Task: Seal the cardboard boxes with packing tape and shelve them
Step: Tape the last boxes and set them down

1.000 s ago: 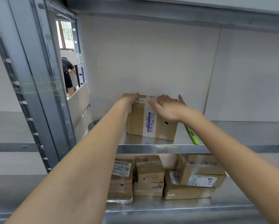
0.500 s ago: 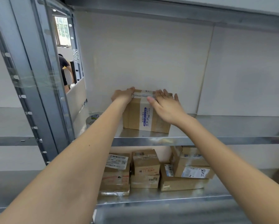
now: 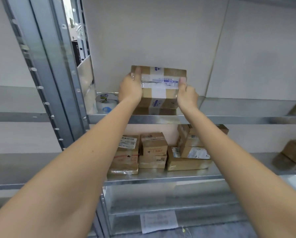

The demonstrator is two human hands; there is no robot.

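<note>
A roll of tape (image 3: 106,104) sat at the left of the upper shelf (image 3: 229,119). The left hand (image 3: 130,88) and right hand (image 3: 186,95) squeezed a taped box (image 3: 161,83) between them, tipped up over the shelf, its long side running left to right. More boxes (image 3: 154,150) were stacked on the shelf below.

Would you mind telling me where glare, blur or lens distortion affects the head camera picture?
Head view: glare washes out the window gap at upper left; the clear tape on the box shines, blurring its print; the steel shelf edge mirrors the light; the wide lens bows the upright post; the forearms look stretched and soft near the bottom corners.
</note>
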